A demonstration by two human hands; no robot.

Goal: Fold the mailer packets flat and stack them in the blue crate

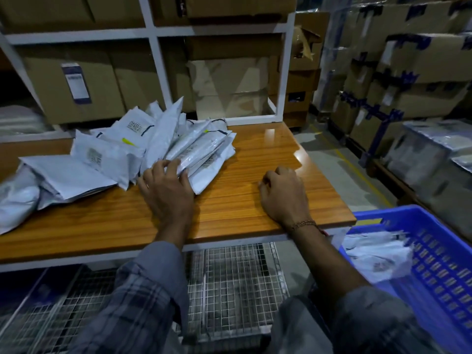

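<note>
Over the glossy wooden table point(255, 180), its orange-brown grain running in long straight bands and catching a bright glare near the far edge, sits a loose heap of mailer packets point(132, 149): pale grey-white plastic, crinkled and slightly shiny, flat rectangles fanned at all angles, some with small printed label blocks and one with a yellow-green tab. The left hand point(166, 187) is down at the near edge of that heap, fingers curled over the end of a bundle of narrow folded packets point(201, 154) and gripping it, palm low over the tabletop. The right hand point(283, 195) rests on bare wood well apart from the pile, fingers tucked under into a loose fist with nothing in it; a beaded bracelet point(304, 224) circles the wrist at the table's edge. Both forearms come out of rolled plaid sleeves point(150, 290). Off the right end of the table, lower down, there's the blue crate point(434, 254), hard plastic with slotted, perforated walls, and more of the same white packets point(378, 254) lying inside it, rumpled. Under the table a wire mesh shelf point(229, 284) shows its square grid. Behind, a white metal rack point(153, 31) holds matte brown cardboard boxes point(76, 80), and taped cartons point(408, 72) stack up on the right.
</note>
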